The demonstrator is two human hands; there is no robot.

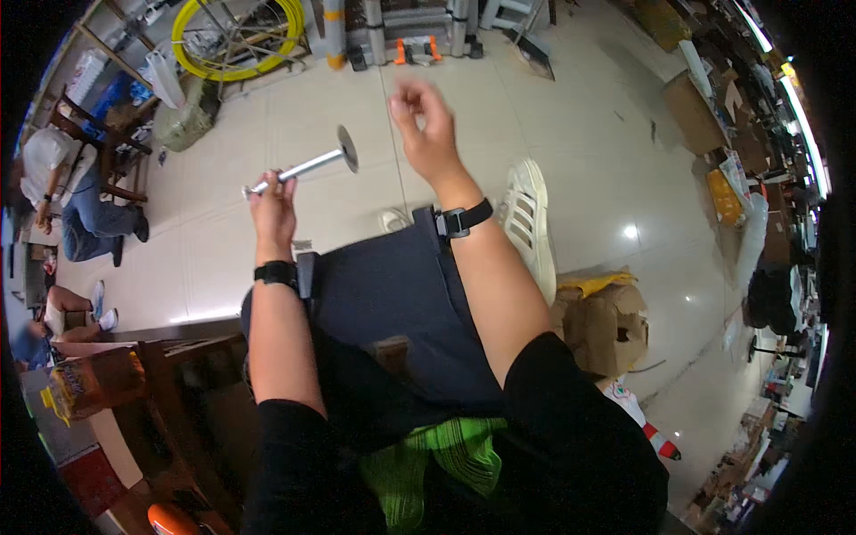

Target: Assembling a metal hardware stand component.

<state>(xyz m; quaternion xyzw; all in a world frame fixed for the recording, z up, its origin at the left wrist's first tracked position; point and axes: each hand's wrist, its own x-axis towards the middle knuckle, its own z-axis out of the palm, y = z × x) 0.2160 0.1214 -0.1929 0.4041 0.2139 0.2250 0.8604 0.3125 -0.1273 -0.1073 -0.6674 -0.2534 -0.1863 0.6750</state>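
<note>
My left hand (274,214) is closed round the near part of a silver metal rod (312,164) with a round grey disc (348,149) at its far end. The rod slants up to the right above the floor, and its short near end sticks out left of my fingers. To the right of the disc, my right hand (426,134) is raised, its fingers loosely curled and slightly blurred. It is open, with nothing visible in it and apart from the rod. Below both hands lies dark cloth (383,294) over my lap.
A yellow coil (294,40) and a folded metal ladder (415,31) stand at the far side. A torn cardboard box (602,325) sits right of my shoe (526,214). Wooden furniture (178,392) is at my left. Another person (76,192) sits at far left.
</note>
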